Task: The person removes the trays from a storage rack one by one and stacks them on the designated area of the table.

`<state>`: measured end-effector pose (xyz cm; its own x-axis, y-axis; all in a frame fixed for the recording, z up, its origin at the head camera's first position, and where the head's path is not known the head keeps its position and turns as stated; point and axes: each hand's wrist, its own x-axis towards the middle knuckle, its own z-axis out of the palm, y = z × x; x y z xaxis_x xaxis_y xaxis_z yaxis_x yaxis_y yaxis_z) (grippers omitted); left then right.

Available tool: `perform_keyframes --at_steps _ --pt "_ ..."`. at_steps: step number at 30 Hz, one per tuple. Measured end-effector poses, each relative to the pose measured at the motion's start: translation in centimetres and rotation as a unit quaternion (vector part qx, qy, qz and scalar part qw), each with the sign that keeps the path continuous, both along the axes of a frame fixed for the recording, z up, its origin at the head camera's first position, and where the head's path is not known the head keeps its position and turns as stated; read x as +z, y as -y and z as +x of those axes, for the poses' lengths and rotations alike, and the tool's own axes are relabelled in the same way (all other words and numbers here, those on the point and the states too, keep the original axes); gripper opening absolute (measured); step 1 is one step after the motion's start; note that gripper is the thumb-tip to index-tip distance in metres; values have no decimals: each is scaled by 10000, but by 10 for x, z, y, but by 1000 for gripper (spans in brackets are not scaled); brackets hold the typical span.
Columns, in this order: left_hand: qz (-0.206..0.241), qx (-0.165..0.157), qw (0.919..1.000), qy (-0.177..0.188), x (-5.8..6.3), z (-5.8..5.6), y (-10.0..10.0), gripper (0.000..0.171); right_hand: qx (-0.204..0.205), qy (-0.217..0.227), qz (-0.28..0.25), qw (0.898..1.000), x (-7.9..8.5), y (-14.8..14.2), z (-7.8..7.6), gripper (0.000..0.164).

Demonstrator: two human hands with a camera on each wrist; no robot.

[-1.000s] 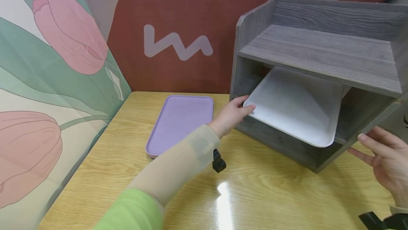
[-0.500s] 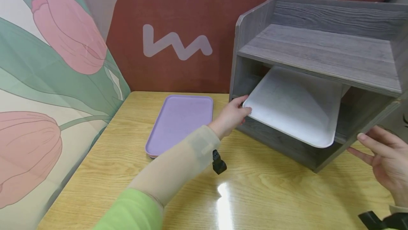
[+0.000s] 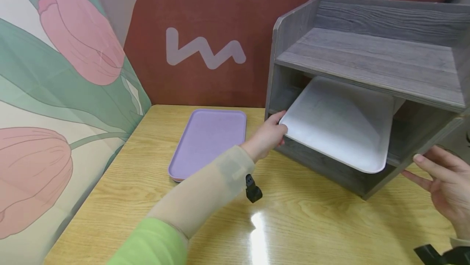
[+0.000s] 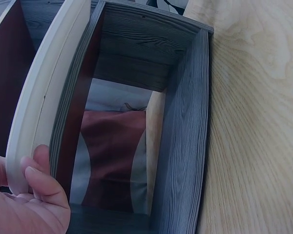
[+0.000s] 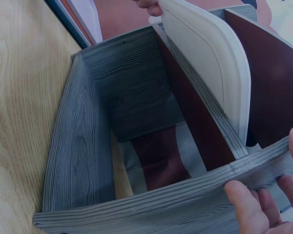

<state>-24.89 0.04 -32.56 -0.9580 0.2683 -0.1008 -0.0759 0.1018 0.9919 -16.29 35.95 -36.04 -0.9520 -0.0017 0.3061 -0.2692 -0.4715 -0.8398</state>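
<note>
A white tray lies at an angle in the middle compartment of the grey wooden shelf, its front part jutting out past the edge. My left hand pinches the tray's front left corner, thumb over the rim and fingers beneath. In the left wrist view, curled fingers show against the tray's rim. At the shelf's right side, my right hand touches the outer side panel with loosely extended fingers. The right wrist view shows those fingertips against the panel near its edge. The tray's rear end is hidden under the top board.
A purple tray tops a small stack on the wooden table, left of the shelf. Orange and dark teal edges show below it in the right wrist view. A red-brown wall panel stands directly behind the table.
The white tray's front edge has come very slightly forward. My left thumb has shifted a little left along the corner. My right hand keeps its place at the side panel.
</note>
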Motion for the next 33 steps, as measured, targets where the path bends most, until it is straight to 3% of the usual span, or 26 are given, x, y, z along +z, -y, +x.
perform_keyframes --at_steps 10,21,33 --pt "89 -133 9999 62 1 2 -1 56 -29 -29 63 10000 -1 0 0 36" --pt "418 217 9987 183 -2 5 -3 66 -118 -31 153 9998 -3 -1 0 34" --pt "603 187 9978 187 -1 11 1 67 -88 -75 131 9998 -3 -2 -1 35"
